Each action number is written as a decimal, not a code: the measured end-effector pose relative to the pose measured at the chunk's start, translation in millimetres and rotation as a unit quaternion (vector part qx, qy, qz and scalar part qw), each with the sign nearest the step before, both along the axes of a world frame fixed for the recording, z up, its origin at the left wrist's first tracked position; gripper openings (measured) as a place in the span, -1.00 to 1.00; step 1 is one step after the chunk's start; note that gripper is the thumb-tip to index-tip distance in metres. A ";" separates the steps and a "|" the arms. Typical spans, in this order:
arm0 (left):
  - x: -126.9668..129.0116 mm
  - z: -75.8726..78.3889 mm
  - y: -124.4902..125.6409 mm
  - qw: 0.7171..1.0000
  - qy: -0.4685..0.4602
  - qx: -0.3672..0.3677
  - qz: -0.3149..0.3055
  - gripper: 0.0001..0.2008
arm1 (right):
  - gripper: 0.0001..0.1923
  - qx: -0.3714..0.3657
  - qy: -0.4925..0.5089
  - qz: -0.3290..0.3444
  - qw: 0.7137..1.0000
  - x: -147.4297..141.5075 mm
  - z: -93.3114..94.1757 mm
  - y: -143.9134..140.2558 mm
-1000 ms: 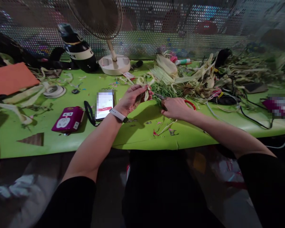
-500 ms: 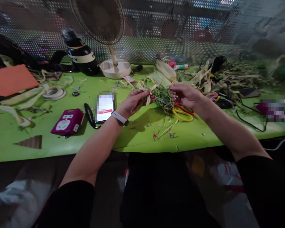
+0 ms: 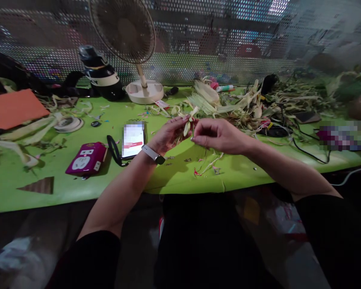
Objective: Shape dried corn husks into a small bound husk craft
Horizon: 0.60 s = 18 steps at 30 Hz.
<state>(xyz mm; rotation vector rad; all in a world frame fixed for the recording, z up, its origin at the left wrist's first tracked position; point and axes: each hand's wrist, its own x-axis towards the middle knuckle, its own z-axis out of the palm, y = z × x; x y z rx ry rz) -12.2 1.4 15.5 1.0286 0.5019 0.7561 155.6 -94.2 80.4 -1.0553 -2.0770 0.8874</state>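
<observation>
Head view, and both hands are out over the green tabletop point(image 3: 180, 178). The left hand point(image 3: 168, 134) is curled in, fingers and thumb pinching a pale strip of corn husk point(image 3: 187, 128) that pokes up past the fingertips. The right hand point(image 3: 221, 136) is right beside it, loosely bent with thumb and index finger close together; can't tell if there's anything thin between them or if it's touching the husk.

As for how far along this is, I'd call it mid-job. There's 1 piece in hand, worked on up in the air, and nothing near the hands looks finished to me. Snipped bits point(image 3: 215, 170) on the table make me think some trimming is done. Plenty of material is lying around too: a big loose husk pile point(image 3: 209, 96) just behind the hands and more strips point(image 3: 28, 132) over on the left. No way to count what's left, honestly.
</observation>
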 end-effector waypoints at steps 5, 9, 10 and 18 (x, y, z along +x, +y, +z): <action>-6.7 17.0 1.7 1.000 -0.001 0.001 0.028 -0.92 | -0.75 0.057 -0.193 -0.126 0.971 45.9 -10.6 -11.2; -15.2 27.2 5.7 0.998 0.001 -0.015 0.067 -0.89 | -0.70 -0.018 -0.433 -0.228 0.872 99.3 -39.0 -8.3; -16.6 28.5 6.8 0.997 0.006 -0.018 0.071 -0.89 | -0.69 -0.033 -0.468 -0.217 0.856 105.5 -46.2 -6.8; -20.9 26.1 15.5 0.996 0.007 -0.031 0.084 -0.82 | -0.65 -0.119 -0.540 -0.147 0.821 94.0 -48.6 24.2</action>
